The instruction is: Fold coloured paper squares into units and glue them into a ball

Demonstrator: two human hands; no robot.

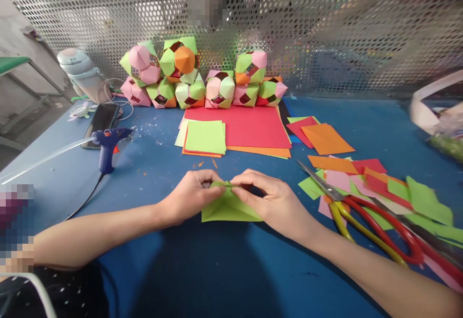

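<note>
Both hands pinch a creased sheet of green paper [231, 209] just above the blue tabletop. My left hand [191, 195] is closed on its upper left edge, thumb in front. On the upper right edge, my right hand [273, 197] is closed in the same way, its fingertips close to the left ones. The sheet's lower edge hangs toward me, and the fingers partly cover its top. Beyond my hands lies a small stack of light green squares [205, 136], with orange and red edges showing underneath.
Folded paper balls [219, 91] are piled along a perforated metal screen [307, 33]. At left are a blue glue gun [107, 149], a phone [101, 122] and a bottle [83, 74]. Red-and-yellow-handled scissors [379, 221] lie among paper scraps at right, near orange squares [327, 138] and red sheets [253, 125].
</note>
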